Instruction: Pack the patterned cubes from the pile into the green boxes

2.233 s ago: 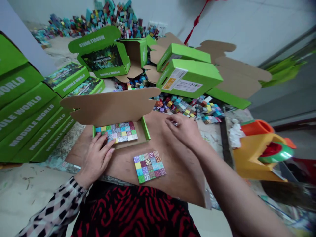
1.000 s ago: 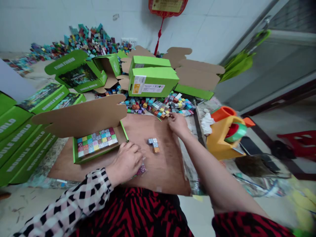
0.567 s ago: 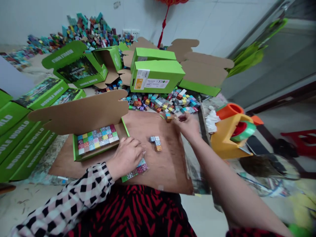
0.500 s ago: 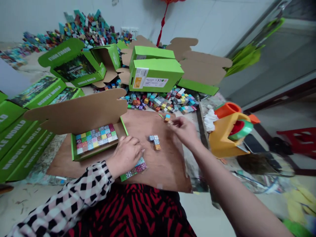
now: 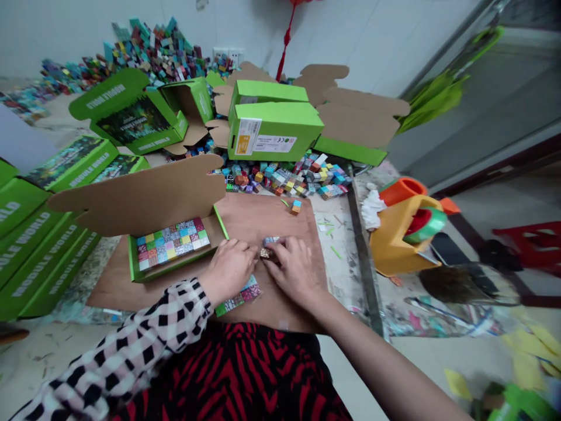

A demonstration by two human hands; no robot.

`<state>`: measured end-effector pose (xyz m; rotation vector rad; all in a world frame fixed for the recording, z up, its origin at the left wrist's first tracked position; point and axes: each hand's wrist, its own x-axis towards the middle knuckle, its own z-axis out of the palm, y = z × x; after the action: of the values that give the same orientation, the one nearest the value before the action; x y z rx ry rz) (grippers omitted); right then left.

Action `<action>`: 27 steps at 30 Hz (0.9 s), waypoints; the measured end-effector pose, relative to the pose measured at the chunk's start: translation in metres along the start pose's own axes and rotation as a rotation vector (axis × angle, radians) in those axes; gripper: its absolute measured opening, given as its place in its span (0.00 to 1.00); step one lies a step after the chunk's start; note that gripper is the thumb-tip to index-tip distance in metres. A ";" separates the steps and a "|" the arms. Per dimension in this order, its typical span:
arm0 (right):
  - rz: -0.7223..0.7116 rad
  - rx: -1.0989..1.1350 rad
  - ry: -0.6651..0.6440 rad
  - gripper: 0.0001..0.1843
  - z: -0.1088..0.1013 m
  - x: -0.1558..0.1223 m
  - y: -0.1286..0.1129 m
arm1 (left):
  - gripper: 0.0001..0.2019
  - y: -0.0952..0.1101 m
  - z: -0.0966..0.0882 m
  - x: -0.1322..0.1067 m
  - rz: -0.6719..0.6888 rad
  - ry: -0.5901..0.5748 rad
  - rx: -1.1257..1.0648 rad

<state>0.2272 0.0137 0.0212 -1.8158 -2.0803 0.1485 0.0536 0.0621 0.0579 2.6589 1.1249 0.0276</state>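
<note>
Across the brown board (image 5: 263, 213), the cube mat (image 5: 242, 295) is pinned under the left hand (image 5: 228, 270), fingers curled, grip unclear, while the small cube cluster (image 5: 268, 241) is pinched at eleven o'clock of the nearer right hand (image 5: 293, 272).

Matt brown wooden board (image 5: 263, 213); glossy printed cubes (image 5: 280, 178); green cardboard box (image 5: 175, 266), raw brown inside.

Board (image 5: 258, 215) mostly bare ahead; open box (image 5: 173, 270) blocks left.
</note>
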 end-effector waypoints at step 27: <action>0.128 0.131 -0.207 0.24 -0.029 0.051 0.095 | 0.10 0.002 0.016 0.055 -0.003 -0.053 -0.124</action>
<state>0.3210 0.0736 0.0284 -1.9229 -2.0325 0.5156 0.0953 0.0956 0.0388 2.5340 1.0747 0.0247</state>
